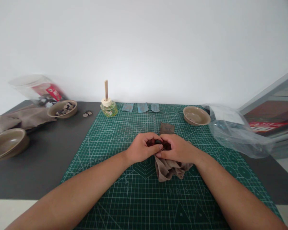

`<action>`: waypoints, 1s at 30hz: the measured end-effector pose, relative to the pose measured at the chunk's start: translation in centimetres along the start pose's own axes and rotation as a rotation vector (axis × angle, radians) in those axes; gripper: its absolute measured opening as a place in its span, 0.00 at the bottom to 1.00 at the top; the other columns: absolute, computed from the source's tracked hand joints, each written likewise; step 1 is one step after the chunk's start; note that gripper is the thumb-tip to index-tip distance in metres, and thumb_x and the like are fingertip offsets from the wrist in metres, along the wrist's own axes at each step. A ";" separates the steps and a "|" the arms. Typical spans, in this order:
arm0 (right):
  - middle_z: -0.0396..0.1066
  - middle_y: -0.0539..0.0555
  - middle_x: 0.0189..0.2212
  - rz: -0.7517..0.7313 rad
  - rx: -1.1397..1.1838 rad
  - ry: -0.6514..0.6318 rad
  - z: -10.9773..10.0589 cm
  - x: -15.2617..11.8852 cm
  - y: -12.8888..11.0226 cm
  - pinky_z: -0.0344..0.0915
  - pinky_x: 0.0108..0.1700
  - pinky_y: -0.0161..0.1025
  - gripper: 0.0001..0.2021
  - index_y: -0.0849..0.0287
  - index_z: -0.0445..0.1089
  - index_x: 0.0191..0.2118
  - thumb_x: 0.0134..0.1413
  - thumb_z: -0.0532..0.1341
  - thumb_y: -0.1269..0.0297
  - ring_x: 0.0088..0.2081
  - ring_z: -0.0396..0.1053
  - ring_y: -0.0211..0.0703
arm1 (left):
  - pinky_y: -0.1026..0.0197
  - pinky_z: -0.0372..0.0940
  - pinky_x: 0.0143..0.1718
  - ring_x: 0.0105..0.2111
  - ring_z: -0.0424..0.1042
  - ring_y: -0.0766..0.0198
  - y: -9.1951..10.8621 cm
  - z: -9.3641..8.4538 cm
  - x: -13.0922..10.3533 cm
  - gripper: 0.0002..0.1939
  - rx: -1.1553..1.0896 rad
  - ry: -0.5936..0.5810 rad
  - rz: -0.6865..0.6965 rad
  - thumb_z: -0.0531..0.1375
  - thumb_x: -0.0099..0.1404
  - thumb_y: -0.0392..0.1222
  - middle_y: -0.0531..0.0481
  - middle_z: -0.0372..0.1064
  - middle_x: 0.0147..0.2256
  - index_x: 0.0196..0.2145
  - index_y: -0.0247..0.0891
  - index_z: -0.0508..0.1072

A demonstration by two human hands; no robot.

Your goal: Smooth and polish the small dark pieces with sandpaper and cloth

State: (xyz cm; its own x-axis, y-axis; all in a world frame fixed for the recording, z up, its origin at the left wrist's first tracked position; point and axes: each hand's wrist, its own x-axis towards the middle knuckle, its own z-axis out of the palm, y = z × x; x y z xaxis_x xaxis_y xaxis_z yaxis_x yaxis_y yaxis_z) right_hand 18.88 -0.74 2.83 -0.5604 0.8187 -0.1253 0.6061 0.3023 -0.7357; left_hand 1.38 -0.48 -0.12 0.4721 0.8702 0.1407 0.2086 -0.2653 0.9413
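- Left hand (144, 147) and right hand (176, 149) meet mid-mat, fingertips touching; both curled closed around a small dark piece (158, 142) pinched between them. What it is, can't tell.
- Brown cloth (169, 169) bunched under the right hand, its loose end spilling toward the person; the right hand also grips it.
- All of this sits on the green cutting mat (110, 179), roughly centre, well away from every mat edge.
- Small brown pouch (167, 128) lies flat just behind the hands, near but apart.
- Three blue strips (141, 107) line the mat's far edge; diffuser bottle with sticks (108, 108) at the far-left corner.
- Empty tan bowl (196, 115) far right on the mat; crumpled clear plastic bag (235, 131) hangs over the right edge.
- Off-mat left, on the dark table (45, 159): bowl of small pieces (62, 109), tipped clear jar (38, 89), grey cloth (24, 118), another tan bowl (7, 144) at the left edge.
- Open room: bare mat on both sides of the forearms and the dark strip left of the mat.
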 end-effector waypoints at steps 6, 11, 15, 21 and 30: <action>0.72 0.51 0.28 -0.007 -0.020 0.013 0.2 0.0 0.1 0.58 0.29 0.35 0.11 0.61 0.70 0.34 0.48 0.62 0.58 0.28 0.67 0.39 | 0.67 0.61 0.25 0.25 0.67 0.69 0.4 -0.2 0.1 0.12 -0.019 -0.037 0.005 0.58 0.59 0.45 0.50 0.70 0.25 0.32 0.32 0.75; 0.73 0.52 0.31 -0.035 0.030 0.022 0.3 0.1 0.2 0.60 0.32 0.36 0.10 0.61 0.70 0.36 0.54 0.58 0.60 0.31 0.68 0.39 | 0.69 0.58 0.20 0.20 0.64 0.71 0.4 -0.3 0.3 0.19 -0.112 -0.046 -0.039 0.54 0.63 0.51 0.53 0.65 0.18 0.26 0.31 0.73; 0.73 0.53 0.32 -0.041 0.017 -0.001 0.3 0.3 0.2 0.61 0.34 0.38 0.12 0.61 0.70 0.37 0.56 0.55 0.58 0.32 0.69 0.41 | 0.69 0.56 0.17 0.16 0.62 0.72 0.2 -0.3 0.6 0.24 -0.222 -0.026 -0.118 0.53 0.62 0.56 0.54 0.61 0.15 0.22 0.31 0.70; 0.72 0.53 0.30 -0.003 -0.029 0.012 0.3 0.4 0.2 0.59 0.31 0.36 0.12 0.61 0.69 0.36 0.57 0.54 0.58 0.30 0.67 0.41 | 0.69 0.56 0.15 0.14 0.61 0.72 0.0 -0.3 0.9 0.23 -0.385 0.004 -0.207 0.57 0.58 0.56 0.54 0.60 0.14 0.21 0.31 0.69; 0.70 0.51 0.27 0.012 -0.042 0.052 0.4 0.4 0.1 0.57 0.29 0.35 0.11 0.61 0.67 0.31 0.57 0.53 0.59 0.28 0.65 0.38 | 0.68 0.59 0.16 0.15 0.62 0.71 -0.2 -0.2 0.9 0.19 -0.517 0.014 -0.231 0.59 0.56 0.53 0.53 0.62 0.15 0.23 0.30 0.71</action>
State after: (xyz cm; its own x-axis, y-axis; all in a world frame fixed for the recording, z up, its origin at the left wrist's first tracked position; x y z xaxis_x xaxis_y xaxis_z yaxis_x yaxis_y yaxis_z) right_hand 18.47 -0.55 2.42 -0.5235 0.8463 -0.0983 0.6361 0.3115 -0.7059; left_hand 1.57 0.47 -0.12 0.4522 0.8877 -0.0866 -0.1424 0.1677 0.9755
